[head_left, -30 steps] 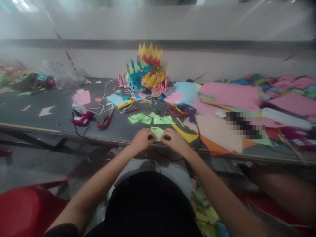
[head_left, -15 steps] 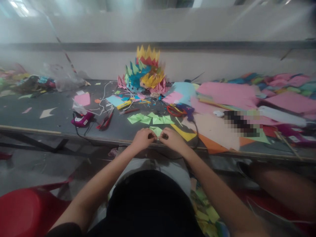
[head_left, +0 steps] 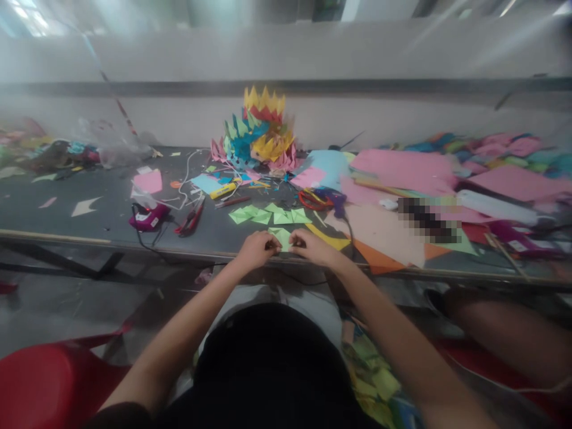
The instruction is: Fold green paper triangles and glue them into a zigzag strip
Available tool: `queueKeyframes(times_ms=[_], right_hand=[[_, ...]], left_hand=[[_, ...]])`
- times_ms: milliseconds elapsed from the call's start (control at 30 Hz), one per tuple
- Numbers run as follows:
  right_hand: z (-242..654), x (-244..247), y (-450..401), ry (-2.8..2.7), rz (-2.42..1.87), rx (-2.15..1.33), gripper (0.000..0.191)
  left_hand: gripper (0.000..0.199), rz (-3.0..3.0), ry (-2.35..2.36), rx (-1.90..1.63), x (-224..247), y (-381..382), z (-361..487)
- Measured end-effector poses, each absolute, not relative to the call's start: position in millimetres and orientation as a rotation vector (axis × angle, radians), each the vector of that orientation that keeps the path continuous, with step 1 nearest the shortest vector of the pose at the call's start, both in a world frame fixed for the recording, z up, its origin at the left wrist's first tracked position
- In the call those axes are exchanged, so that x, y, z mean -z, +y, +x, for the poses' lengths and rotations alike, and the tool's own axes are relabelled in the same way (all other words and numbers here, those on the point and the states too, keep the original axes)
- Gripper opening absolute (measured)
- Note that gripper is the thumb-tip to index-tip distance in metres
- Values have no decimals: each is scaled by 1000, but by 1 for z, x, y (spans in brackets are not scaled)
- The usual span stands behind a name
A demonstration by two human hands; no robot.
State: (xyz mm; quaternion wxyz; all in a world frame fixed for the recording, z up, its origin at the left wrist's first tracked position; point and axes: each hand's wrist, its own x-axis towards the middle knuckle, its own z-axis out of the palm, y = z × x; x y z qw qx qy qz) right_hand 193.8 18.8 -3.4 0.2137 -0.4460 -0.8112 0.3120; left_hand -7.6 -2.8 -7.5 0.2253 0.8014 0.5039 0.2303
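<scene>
Green creased paper between hands

Folded light-green paper between both hands, at table edge.

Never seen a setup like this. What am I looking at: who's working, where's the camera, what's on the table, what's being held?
There's no robot: these are a person's two bare hands. Every picture comes from one camera worn on that person's head, looking forward and down, so their left hand is on the left of the picture and their right hand on the right. Between them, at the table's near edge, the fingertips hold a small green paper from both sides. Just beyond lies a row of folded green pieces. Farther back stands a multicoloured paper model. To the left are a red-handled tool and a magenta device; to the right, pink sheets.
</scene>
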Motion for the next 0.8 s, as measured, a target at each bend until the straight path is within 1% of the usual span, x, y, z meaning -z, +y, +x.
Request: queueKeyframes(times_ms=[167,267,433,667,733,800], right_hand=[[198,13,9,-2069,-1306,-780,18],[197,17,-1,-1980,-1348,-688,17],[194,18,-8,-1893,-1357,-652,22],[198,25,-6,-2002,-1246,-554,31],[197,26,-7,-2029,-1233,-459,33],[196,24,-6,-2103,-1188,-301,29]], left_hand=[[10,2212,1323,-685,7,-7,-12],[13,2200,1302,-725,7,-11,-13],[15,2076,1297,-833,11,-12,-16],[18,2013,1190,-875,15,-11,-19],[17,2033,1151,-874,15,-10,-19],[16,2076,1111,-862,15,-7,-19]])
